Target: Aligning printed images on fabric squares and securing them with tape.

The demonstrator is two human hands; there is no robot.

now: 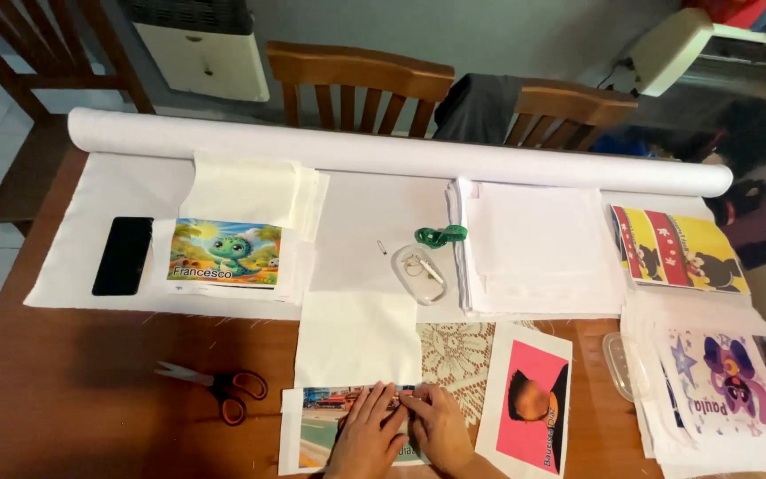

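Both hands are lying side by side at the near table edge, the left hand and right hand pressing flat with fingers together on a printed fabric piece, fingertips meeting at its top edge. Orange-handled scissors are lying just left, and a white cloth square is sitting directly above.

- Orange-handled steel scissors on the brown wooden worktop
- Flat black phone
- Long white fabric roll
- Coiled green measuring tape
- Clear oval plastic dish
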